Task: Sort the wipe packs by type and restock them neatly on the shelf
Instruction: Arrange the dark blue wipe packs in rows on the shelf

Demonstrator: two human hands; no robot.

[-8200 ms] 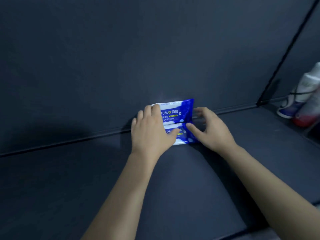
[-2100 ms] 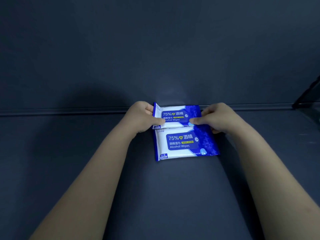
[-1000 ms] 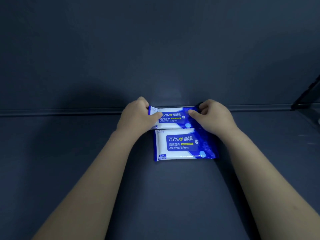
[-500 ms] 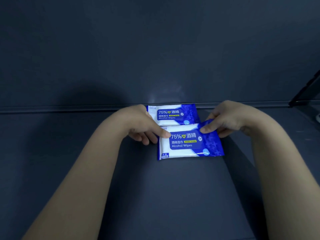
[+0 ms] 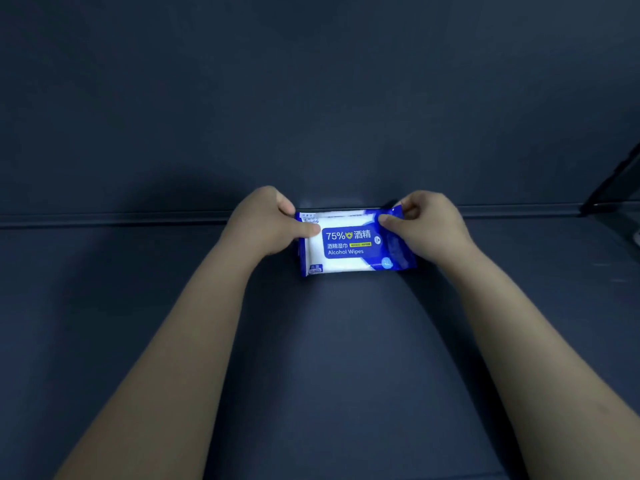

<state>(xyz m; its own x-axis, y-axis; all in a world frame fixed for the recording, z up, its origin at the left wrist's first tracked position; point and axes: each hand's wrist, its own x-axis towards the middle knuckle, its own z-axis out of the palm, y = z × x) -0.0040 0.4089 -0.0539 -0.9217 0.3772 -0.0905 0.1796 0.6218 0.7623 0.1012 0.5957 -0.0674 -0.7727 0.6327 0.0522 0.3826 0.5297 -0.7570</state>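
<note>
The left hand (image 5: 266,223) is gripping the left end of a blue-and-white wipe pack (image 5: 349,247), its thumb pressing on the top face. The right hand (image 5: 426,226) is pinching the pack's crimped right end between thumb and fingers. The pack is sitting between the two hands, label up. It seems to be lying on a second pack (image 5: 339,213), of which only a pale strip is showing along the far edge. Both are resting on the dark shelf (image 5: 311,341), close against the back panel (image 5: 311,98).
</note>
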